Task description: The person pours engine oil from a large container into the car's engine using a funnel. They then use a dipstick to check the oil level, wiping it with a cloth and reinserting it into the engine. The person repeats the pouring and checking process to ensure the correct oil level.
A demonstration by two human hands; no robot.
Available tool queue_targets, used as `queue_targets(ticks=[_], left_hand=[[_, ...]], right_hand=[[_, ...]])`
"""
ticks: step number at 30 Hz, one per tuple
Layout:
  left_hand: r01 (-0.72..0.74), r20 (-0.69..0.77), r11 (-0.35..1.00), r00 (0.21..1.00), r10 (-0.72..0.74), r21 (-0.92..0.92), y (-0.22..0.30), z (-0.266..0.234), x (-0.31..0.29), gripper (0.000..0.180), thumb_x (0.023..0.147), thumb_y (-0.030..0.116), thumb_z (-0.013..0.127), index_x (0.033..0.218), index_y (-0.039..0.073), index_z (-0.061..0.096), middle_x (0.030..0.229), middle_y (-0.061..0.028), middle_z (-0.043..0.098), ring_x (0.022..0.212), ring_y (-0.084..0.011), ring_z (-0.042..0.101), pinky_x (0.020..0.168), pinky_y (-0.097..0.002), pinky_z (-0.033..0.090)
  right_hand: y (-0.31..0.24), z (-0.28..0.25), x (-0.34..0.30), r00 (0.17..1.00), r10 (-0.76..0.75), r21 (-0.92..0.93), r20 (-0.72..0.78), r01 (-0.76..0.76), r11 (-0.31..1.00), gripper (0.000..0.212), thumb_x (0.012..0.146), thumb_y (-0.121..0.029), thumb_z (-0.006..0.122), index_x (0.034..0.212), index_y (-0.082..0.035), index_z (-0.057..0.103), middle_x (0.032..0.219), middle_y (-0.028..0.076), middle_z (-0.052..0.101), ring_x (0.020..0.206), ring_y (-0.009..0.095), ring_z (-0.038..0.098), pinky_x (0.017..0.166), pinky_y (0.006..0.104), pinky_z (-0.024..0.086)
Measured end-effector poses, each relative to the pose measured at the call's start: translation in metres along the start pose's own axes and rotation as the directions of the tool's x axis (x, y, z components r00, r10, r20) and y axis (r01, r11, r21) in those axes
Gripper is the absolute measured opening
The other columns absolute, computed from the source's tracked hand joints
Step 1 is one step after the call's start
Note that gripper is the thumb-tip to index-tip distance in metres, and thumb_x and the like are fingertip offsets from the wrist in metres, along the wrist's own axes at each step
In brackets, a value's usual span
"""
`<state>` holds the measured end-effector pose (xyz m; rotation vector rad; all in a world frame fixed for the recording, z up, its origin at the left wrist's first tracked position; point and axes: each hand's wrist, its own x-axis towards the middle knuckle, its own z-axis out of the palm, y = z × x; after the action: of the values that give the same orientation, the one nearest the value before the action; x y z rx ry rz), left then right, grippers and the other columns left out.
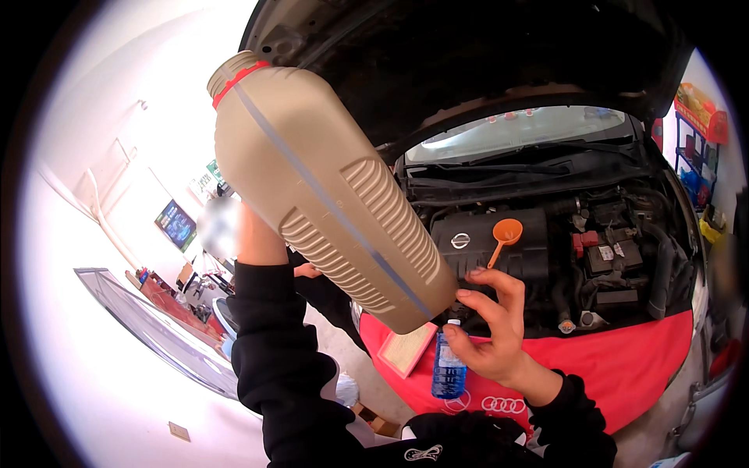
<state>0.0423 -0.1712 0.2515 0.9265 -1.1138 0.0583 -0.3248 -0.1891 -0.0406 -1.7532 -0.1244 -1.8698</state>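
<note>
A big beige plastic oil jug (312,179) is held up tilted in front of me, its neck toward the upper left and its base toward the lower right. A red ring circles the neck, and a bluish level strip runs down the side. My left hand (260,236) holds the jug from behind; its fingers are hidden. By the base is my right hand (499,335), fingers bent and spread, gripping nothing; whether a fingertip touches the jug I cannot tell. Below it stands a bottle of blue liquid (449,370). An orange funnel (507,232) rests over the engine cover (460,234).
A car's open engine bay lies ahead under the raised hood (499,54). Red cloth (624,366) covers the front edge, with a pink-framed air filter (407,349) at its left. Another person's hand (308,270) shows behind my left arm. Shelves (697,148) stand far right.
</note>
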Motion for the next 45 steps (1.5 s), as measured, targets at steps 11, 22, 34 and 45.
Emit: queue_targets(ticks=[11,22,34,45], left_hand=[[0.015,-0.004,1.000,1.000,-0.015,0.004,-0.010,-0.023,-0.009,0.028,0.097,0.019,0.047,0.115,0.001,0.056,0.109,-0.0113,0.062,0.093,-0.0224,0.062,0.081,-0.0347,0.052],[0.204,0.158,0.975,0.969,-0.189,-0.086,-0.111,-0.037,-0.039,0.028,0.097,0.019,0.047,0.115,0.001,0.057,0.109,-0.0117,0.063,0.093,-0.0223,0.062,0.080,-0.0346,0.052],[0.598,0.225,0.378,0.696,-0.681,-0.707,-0.307,0.062,-0.271,0.042,0.097,0.034,0.036,0.116,0.002,0.057,0.115,-0.0139,0.062,0.106,-0.0265,0.059,0.100,-0.0382,0.042],[0.765,-0.139,0.511,0.500,-0.855,-0.393,-0.335,0.167,-0.398,0.039,0.077,-0.006,0.067,0.111,0.000,0.051,0.094,-0.0091,0.062,0.079,-0.0163,0.062,0.070,-0.0278,0.053]], right_hand=[[0.002,-0.001,-0.008,0.997,0.061,0.080,0.041,-0.064,0.995,0.031,0.072,-0.004,0.072,0.102,-0.002,0.065,0.097,0.013,0.055,0.081,0.023,0.059,0.065,0.0298,0.050],[0.048,0.024,-0.048,0.956,0.227,0.217,0.188,-0.265,0.939,0.122,0.055,-0.027,0.091,0.148,-0.013,0.013,0.146,0.027,0.019,0.133,0.042,0.030,0.107,0.0469,0.030],[0.142,-0.054,-0.158,0.438,0.857,0.702,-0.271,-0.519,0.488,0.112,0.067,-0.048,0.080,0.149,-0.014,0.012,0.142,0.016,0.035,0.130,0.030,0.040,0.107,0.0405,0.034],[0.255,-0.175,-0.176,-0.075,0.943,0.636,-0.323,-0.755,0.158,0.057,0.094,-0.051,0.039,0.126,-0.006,0.054,0.121,0.008,0.061,0.109,0.024,0.058,0.095,0.0353,0.045]])
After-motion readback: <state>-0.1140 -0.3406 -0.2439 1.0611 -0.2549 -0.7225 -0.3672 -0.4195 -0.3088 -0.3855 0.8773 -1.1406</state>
